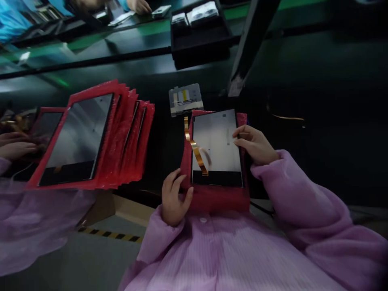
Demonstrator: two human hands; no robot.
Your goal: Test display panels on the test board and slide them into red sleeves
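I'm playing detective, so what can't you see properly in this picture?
All in the head view:
Middle of the red wrap: hidden under the flat panel.
Neighbour's pink coat: cut off by the picture's left edge.
Small things inside the grey case: too small and blurred to name.
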